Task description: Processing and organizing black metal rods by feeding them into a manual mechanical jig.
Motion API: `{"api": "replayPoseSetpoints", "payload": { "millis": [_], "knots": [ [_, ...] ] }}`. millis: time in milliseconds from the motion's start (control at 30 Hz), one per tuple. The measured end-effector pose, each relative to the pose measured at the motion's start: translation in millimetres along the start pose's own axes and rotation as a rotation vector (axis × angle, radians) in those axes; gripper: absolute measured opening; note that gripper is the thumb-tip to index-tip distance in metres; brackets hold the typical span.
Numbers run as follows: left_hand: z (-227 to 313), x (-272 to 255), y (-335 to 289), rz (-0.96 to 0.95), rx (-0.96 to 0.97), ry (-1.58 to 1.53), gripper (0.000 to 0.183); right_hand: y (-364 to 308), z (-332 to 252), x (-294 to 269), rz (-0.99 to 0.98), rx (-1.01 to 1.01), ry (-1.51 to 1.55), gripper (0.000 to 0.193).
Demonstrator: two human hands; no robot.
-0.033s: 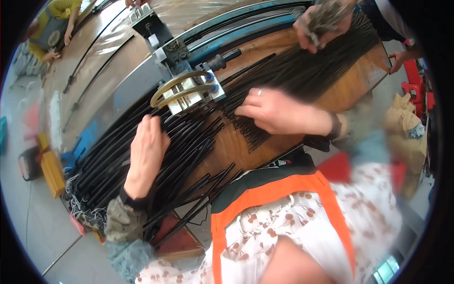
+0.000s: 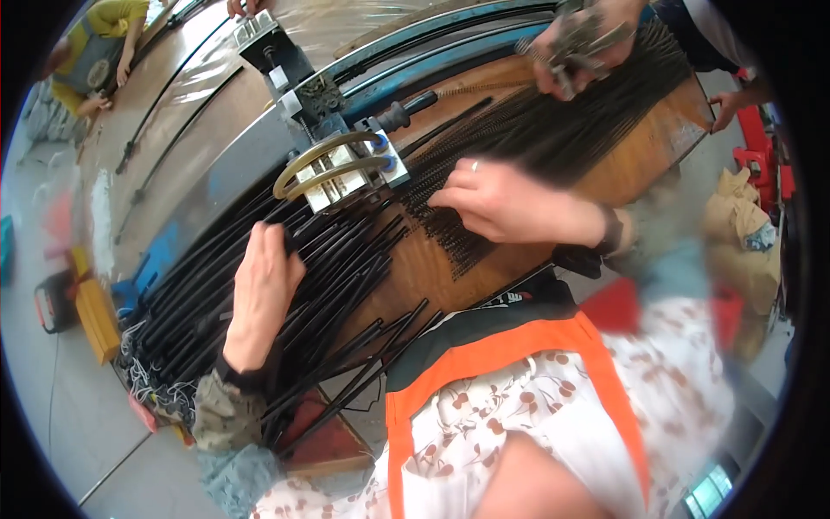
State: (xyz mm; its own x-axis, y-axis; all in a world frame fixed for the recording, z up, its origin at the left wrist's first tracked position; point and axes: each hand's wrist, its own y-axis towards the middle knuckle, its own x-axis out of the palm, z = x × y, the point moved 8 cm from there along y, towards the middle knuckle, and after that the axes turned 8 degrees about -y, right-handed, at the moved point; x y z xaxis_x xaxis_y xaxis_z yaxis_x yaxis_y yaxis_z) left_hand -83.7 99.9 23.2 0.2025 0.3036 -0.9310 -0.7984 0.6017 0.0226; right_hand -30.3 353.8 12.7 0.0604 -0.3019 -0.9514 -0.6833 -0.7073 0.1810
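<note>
My left hand (image 2: 262, 290) is over a pile of black tubes (image 2: 337, 277), its fingers bent and closed around a black tube beside the clamp head. My right hand (image 2: 510, 206) is curled, thumb and fingers pressed together at the near ends of the long dark coil springs (image 2: 553, 130). What lies between those fingertips is too small to make out. Between and beyond my hands stands the machine's metal clamp head (image 2: 339, 177), with two yellowish hoses curving over it.
Across the bench, another person's hands (image 2: 584, 48) hold a bundle of metal pieces. A blue rail (image 2: 450, 48) runs behind the springs. Bare wood of the bench (image 2: 406, 290) shows near me. At far left, a person in yellow (image 2: 91, 52) works by a plastic-covered table.
My left hand has drawn slightly back toward me and to the left. My right hand has barely moved. The other person's metal bundle has shifted a little and turned.
</note>
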Motion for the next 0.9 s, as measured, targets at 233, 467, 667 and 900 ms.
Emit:
{"api": "replayPoseSetpoints", "payload": {
  "millis": [233, 467, 667, 900],
  "knots": [
    [-50.4, -87.5, -101.4, 0.153, -0.040, 0.327, 0.034, -1.4, 0.7, -5.8, 0.152, 0.038, 0.315, 0.015],
    [-63.2, -104.8, -144.9, 0.092, -0.067, 0.287, 0.032, 7.5, 11.1, -23.6, 0.403, 0.237, 0.196, 0.028],
    [-49.6, -77.5, -114.1, 0.147, 0.027, 0.163, 0.033, 9.5, 8.6, -21.5, 0.299, 0.127, 0.172, 0.029],
    [-8.5, -75.0, -111.1, 0.129, 0.128, 0.408, 0.033, 15.4, -4.4, 6.5, 0.144, 0.187, 0.151, 0.028]
  ]
}}
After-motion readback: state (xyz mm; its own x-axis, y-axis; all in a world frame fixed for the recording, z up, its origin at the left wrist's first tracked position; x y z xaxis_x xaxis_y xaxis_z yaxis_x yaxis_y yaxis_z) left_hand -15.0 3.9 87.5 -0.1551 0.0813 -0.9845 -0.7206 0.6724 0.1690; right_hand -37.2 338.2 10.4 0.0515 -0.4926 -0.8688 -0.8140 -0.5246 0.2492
